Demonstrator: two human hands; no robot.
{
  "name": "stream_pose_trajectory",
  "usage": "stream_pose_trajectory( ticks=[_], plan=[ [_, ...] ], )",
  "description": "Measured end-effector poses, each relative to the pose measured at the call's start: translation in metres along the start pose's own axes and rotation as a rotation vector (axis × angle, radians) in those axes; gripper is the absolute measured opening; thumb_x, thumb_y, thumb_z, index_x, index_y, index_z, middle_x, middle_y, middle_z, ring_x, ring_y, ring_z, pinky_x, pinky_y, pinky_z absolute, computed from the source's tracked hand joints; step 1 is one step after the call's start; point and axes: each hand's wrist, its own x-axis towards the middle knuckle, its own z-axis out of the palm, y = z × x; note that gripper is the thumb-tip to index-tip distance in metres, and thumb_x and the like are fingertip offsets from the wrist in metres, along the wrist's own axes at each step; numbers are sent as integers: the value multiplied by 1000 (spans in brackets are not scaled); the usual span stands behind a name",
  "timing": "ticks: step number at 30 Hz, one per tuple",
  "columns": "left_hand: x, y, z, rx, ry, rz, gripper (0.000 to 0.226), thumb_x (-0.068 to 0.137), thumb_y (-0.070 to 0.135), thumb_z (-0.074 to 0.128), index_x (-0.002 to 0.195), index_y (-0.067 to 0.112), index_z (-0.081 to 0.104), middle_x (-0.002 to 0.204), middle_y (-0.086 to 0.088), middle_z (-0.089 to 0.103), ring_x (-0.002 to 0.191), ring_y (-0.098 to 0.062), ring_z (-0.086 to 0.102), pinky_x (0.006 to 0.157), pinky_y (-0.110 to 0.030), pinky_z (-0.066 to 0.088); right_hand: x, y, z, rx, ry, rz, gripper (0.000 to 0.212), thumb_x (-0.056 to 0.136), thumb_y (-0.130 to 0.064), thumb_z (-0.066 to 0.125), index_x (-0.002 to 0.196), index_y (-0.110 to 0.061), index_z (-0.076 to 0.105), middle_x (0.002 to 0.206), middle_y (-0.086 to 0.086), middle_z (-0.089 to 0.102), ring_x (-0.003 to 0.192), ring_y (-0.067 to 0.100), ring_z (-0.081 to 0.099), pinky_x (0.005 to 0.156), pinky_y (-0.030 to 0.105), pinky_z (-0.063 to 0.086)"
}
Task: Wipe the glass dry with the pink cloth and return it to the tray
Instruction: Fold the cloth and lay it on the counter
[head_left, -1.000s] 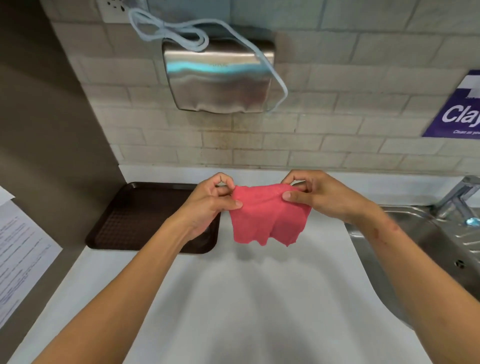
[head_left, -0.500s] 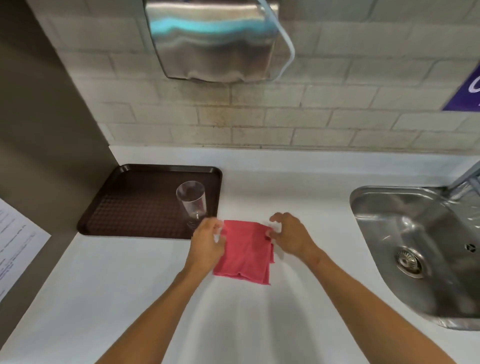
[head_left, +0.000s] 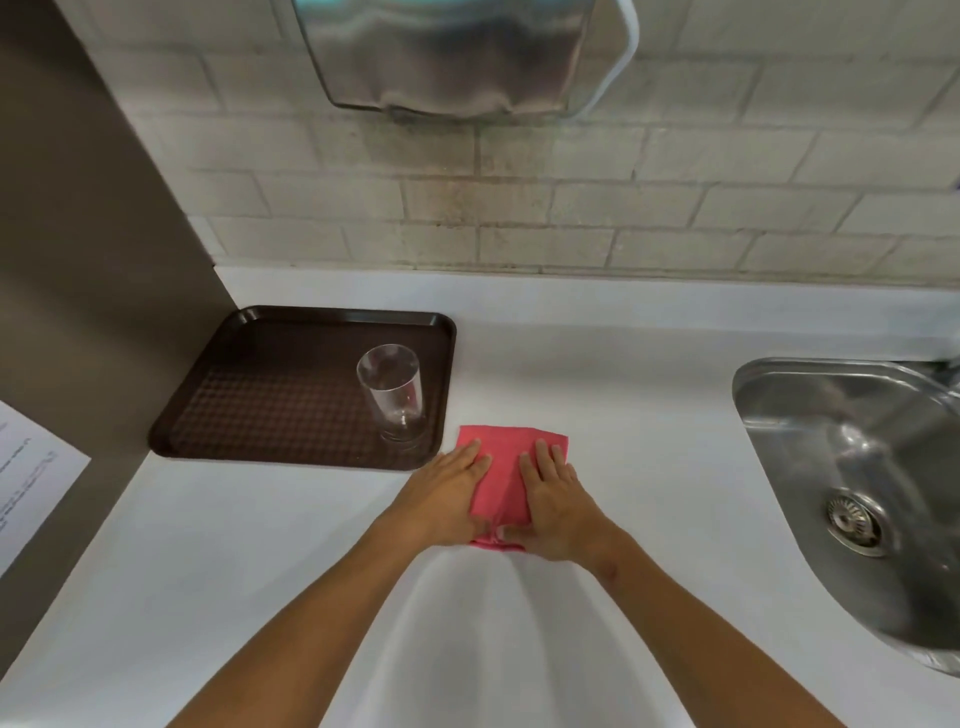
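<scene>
Fingers extended and lying close together, palms down, the left hand (head_left: 451, 486) and the right hand (head_left: 551, 491) are pressing flat on the pink cloth (head_left: 506, 470), neither one gripping anything. The thumbs are meeting at the cloth's near edge, where a small lip of fabric is showing beneath them. The cloth is lying folded on the white counter (head_left: 260, 571), its far left corner just beside the near right corner of the brown tray (head_left: 218, 405).

The glass (head_left: 392, 400) is standing upright, mouth up, inside the tray's near right corner, close to the rim and apart from both hands. By the look of things the wiping is done and the cloth is being squared off, though whether the glass is fully dry cannot be told from here.

To finish the fold well, the palms are best kept spread and the pressure even, smoothing outward from the centre so the layers are not creeping. The left hand is working nearest the tray, so any sideways sweep is better aimed away from the rim and the glass. To the right, well apart, the steel sink (head_left: 779, 415) is sitting clear of the work.
</scene>
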Motion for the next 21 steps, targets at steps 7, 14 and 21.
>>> stream_pose_trajectory(
  ticks=[7,14,21],
  plan=[
    [26,10,-11,-38,20,-48,109,91,63,68,169,15,8,179,-10,-1,164,-26,5,130,-44,10,26,26,-22,-57,-26,-49,118,90,-75,63,170,-26,-8,177,19,-20,164,42,-15,132,58,-1],
    [52,3,-29,-18,-1,-62,106,90,59,68,169,15,12,178,-10,2,164,-24,7,130,-42,9,51,33,-40,-84,-55,-12,114,88,-78,64,170,-34,-2,178,16,-18,165,39,-14,131,63,-2],
    [64,-2,-34,14,-3,-83,108,90,59,69,169,15,11,178,-11,2,164,-25,7,131,-41,6,71,40,-53,-112,-75,-18,115,86,-79,65,170,-38,-1,179,10,-17,166,34,-14,131,65,-4]
  ],
)
